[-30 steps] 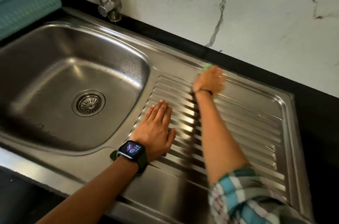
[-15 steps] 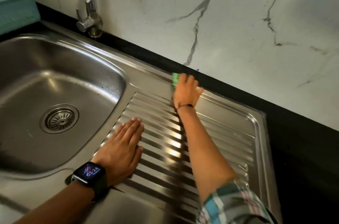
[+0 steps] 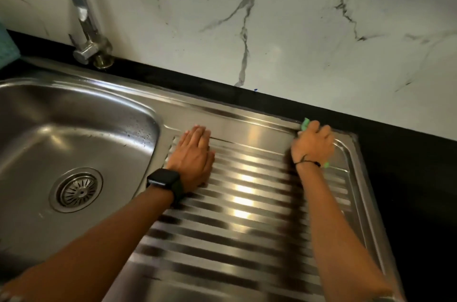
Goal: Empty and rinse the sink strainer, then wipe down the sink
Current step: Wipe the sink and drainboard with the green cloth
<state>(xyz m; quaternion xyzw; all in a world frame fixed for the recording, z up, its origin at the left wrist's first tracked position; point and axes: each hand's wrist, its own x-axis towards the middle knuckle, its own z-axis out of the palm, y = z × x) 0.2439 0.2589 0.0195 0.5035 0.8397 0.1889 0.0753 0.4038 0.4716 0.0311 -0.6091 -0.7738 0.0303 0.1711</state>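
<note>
Head view: left hand (image 3: 194,153) flat on ribbed steel drainboard (image 3: 247,202); right hand (image 3: 312,144) clutches green cloth (image 3: 305,124) (marble wall (image 3: 296,29) behind).

Left wrist: black smartwatch (image 3: 163,178), rect. dark screen, black strap. Right wrist: thin black cord band (image 3: 307,161), knotted. Both forearms bare, no sleeves visible.
</note>
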